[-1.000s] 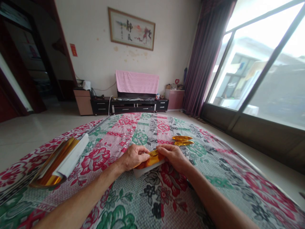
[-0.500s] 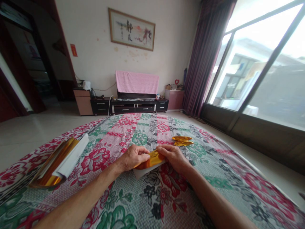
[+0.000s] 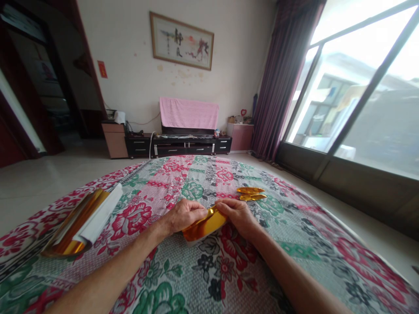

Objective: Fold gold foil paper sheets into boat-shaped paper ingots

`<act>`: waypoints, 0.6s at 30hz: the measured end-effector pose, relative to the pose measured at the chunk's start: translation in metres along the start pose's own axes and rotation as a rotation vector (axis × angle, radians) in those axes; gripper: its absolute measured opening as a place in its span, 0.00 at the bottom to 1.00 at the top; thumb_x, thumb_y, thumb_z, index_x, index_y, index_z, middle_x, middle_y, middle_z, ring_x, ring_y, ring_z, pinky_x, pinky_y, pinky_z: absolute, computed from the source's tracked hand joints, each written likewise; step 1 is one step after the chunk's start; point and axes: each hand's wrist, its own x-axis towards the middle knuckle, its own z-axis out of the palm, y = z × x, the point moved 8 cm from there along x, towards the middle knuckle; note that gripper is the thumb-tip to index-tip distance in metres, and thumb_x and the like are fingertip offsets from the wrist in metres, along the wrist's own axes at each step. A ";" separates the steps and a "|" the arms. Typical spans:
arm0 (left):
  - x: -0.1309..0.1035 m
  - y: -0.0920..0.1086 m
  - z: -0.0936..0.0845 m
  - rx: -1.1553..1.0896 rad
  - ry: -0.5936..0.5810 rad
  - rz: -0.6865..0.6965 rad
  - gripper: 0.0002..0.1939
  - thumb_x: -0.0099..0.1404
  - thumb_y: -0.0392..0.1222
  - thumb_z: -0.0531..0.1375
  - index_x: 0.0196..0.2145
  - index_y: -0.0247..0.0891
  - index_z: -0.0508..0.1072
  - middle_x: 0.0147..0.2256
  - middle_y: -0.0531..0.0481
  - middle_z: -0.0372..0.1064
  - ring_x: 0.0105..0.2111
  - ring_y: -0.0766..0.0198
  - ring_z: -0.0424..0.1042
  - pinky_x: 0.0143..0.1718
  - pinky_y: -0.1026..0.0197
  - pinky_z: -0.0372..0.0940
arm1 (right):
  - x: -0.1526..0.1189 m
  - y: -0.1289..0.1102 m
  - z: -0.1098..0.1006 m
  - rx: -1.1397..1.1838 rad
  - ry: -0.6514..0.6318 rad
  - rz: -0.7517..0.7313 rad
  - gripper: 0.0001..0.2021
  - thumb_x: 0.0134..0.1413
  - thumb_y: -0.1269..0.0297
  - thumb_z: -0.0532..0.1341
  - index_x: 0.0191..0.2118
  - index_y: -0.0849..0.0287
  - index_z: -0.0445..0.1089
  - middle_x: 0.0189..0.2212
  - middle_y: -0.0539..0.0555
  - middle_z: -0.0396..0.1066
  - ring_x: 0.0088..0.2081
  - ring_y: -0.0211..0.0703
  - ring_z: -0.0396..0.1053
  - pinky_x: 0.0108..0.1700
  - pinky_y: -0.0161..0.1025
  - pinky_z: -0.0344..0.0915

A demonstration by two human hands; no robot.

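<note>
A sheet of gold foil paper (image 3: 204,225), shiny on top with a pale lower edge, is held between my two hands just over the tablecloth. My left hand (image 3: 187,214) pinches its upper left edge, thumb and fingers pressed together. At the upper right edge my right hand (image 3: 237,213) grips it the same way. The paper bends along the top between the thumbs. Beyond my right hand lie two folded gold paper pieces (image 3: 251,194), long and pointed at the ends. A stack of gold and white paper sheets (image 3: 81,222) rests to the left.
The table wears a flowered red, green and grey tablecloth (image 3: 170,266). Past its far edge stand a low black cabinet (image 3: 183,146) and a screen under a pink cloth (image 3: 189,113). A purple curtain (image 3: 278,78) and a large window (image 3: 369,96) are on the right.
The front part of the gold paper has tilted, so more gold faces me and less white underside shows. Both hands stay almost in place, still pinching it.
</note>
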 end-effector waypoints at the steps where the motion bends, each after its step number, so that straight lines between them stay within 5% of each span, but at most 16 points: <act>1: 0.000 0.001 -0.001 0.025 0.013 0.013 0.20 0.58 0.54 0.53 0.30 0.32 0.73 0.22 0.52 0.64 0.22 0.69 0.60 0.22 0.67 0.52 | 0.000 -0.001 0.000 -0.013 0.007 -0.010 0.14 0.46 0.54 0.61 0.31 0.61 0.73 0.23 0.49 0.66 0.25 0.34 0.58 0.28 0.33 0.55; 8: 0.002 0.006 0.000 0.126 0.026 0.056 0.20 0.59 0.53 0.50 0.18 0.35 0.61 0.17 0.56 0.50 0.18 0.71 0.49 0.19 0.65 0.45 | -0.001 -0.008 0.011 -0.065 -0.022 -0.037 0.12 0.47 0.56 0.61 0.29 0.60 0.74 0.23 0.49 0.66 0.25 0.34 0.58 0.28 0.33 0.56; 18: 0.001 0.007 0.000 0.113 -0.014 0.063 0.18 0.57 0.50 0.51 0.16 0.37 0.56 0.16 0.57 0.48 0.18 0.72 0.47 0.18 0.66 0.44 | -0.002 -0.005 0.015 -0.018 -0.065 0.007 0.12 0.47 0.56 0.61 0.27 0.62 0.72 0.19 0.46 0.60 0.22 0.31 0.53 0.24 0.32 0.49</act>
